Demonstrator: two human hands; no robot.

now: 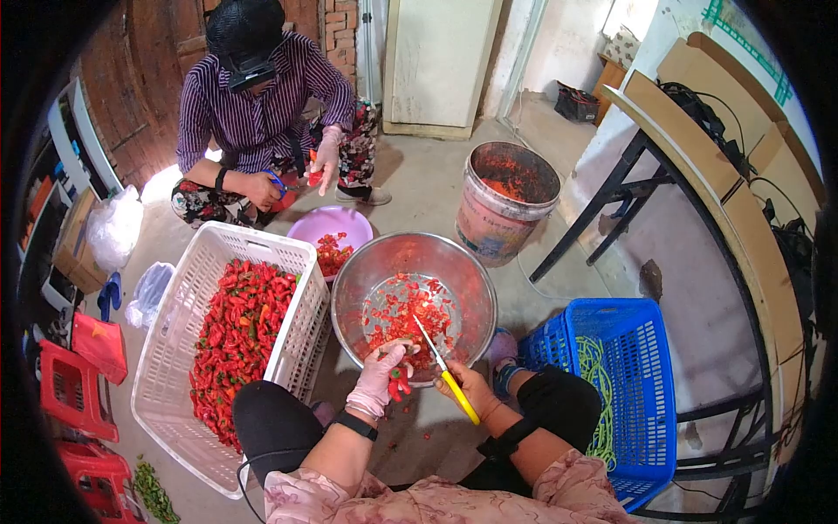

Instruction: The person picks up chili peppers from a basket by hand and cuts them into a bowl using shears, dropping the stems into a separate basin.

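My gloved left hand (377, 377) is closed around some red peppers (400, 382) at the near rim of a metal bowl (476, 301). Just right of it, my bare right hand (467, 391) grips yellow-handled scissors (460, 397), whose blades point up and left over the bowl. Cut red pepper pieces (410, 306) lie on the bowl's bottom. To the left, a white plastic crate (166, 393) holds a heap of whole red peppers (240, 341).
Across from me a co-worker (262, 113) holds blue scissors (276, 182) near a pink basin (349, 220). A stained bucket (493, 223) stands beyond the bowl. At right are a blue crate (642, 393) and a black-legged table (690, 166); red stools (74, 393) stand left.
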